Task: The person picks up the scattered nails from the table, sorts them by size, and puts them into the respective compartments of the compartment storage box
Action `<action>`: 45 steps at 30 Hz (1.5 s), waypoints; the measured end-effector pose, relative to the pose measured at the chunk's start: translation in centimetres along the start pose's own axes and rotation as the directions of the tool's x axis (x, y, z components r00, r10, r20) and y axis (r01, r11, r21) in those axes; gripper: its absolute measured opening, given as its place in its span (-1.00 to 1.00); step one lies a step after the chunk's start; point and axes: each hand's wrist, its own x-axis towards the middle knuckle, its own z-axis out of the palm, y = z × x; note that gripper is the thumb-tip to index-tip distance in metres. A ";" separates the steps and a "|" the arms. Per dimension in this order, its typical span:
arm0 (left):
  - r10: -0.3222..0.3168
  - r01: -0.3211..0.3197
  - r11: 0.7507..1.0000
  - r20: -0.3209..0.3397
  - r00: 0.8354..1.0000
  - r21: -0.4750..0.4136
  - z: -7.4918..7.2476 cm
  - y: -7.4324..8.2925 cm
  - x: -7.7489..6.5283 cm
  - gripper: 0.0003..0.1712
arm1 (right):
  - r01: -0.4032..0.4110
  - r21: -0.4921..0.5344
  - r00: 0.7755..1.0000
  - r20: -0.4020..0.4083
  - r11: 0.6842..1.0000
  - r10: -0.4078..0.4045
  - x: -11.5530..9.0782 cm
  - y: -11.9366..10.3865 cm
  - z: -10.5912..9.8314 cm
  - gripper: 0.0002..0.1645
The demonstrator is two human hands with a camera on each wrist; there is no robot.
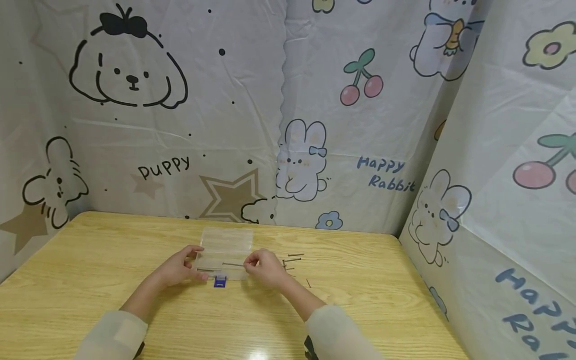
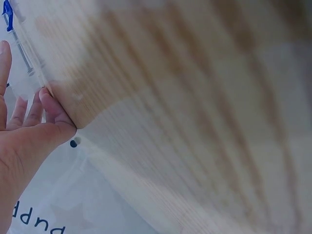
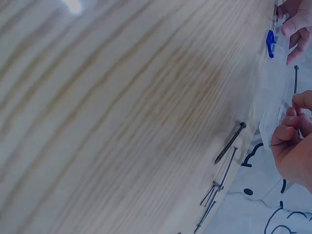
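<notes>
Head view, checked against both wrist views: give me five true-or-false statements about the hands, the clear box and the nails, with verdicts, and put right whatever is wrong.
1. The left hand holds the clear box at its left side. True.
2. The right hand is empty. False: it pinches a long nail over the box.
3. The lid of the box is closed. False: the lid stands open on the far side.
4. The blue latch is on the box's near side. True.
5. All the loose nails are to the left of the box. False: several loose nails lie on the table to its right.
</notes>
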 end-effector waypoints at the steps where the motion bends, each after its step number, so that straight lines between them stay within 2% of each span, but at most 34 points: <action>1: 0.001 -0.001 1.000 -0.002 1.000 0.001 0.0 0.0 0.0 0.04 | 0.006 -0.005 1.000 0.002 1.000 -0.006 0.1 -0.1 0.1 -0.82; 19: -0.009 0.009 1.000 -0.005 1.000 -0.019 0.1 0.1 0.0 0.04 | 0.054 -0.068 0.997 -0.053 0.996 -0.058 1.8 -2.8 2.8 -0.85; 29: -0.006 0.006 0.999 0.008 1.000 -0.046 0.0 0.4 -0.4 0.02 | 0.020 -0.060 0.997 -0.075 0.998 -0.025 2.1 -3.7 4.1 -0.85; 36: 0.031 -0.030 0.998 0.014 0.999 -0.056 0.0 0.3 -0.4 -0.03 | -0.012 -0.090 0.996 -0.089 0.996 0.004 2.3 -3.4 5.0 -0.85; 45: 0.018 -0.017 0.998 0.016 1.000 -0.060 -0.1 0.5 -0.5 -0.04 | -0.046 -0.139 0.993 -0.115 0.989 0.030 2.6 -3.2 5.4 -0.85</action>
